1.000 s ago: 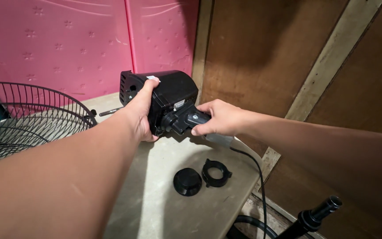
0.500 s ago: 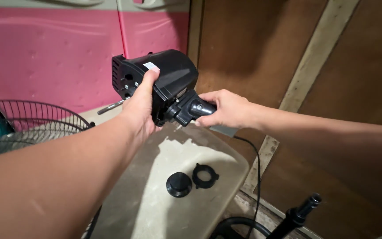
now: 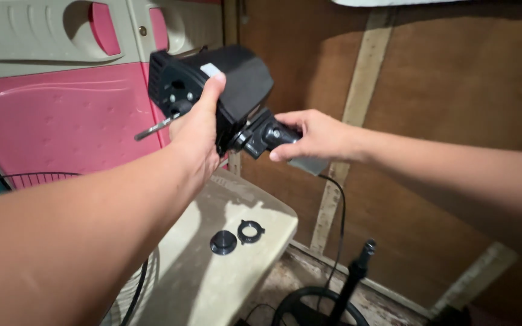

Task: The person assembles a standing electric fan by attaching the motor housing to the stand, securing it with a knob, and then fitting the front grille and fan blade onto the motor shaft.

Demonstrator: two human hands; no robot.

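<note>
Black fan motor [image 3: 225, 90] held up at upper centre of the frame, long axis slanting down toward the right. Left hand [image 3: 197, 130] wrapped around its body; right hand [image 3: 315, 136] closed on the neck joint [image 3: 261, 136] at its lower right end.

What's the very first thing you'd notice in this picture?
The big black fan motor housing, held up in the middle against the pink panel. The left hand grips its body, while the right hand holds its black neck joint. Below, two small black round parts lie on the beige table.
</note>
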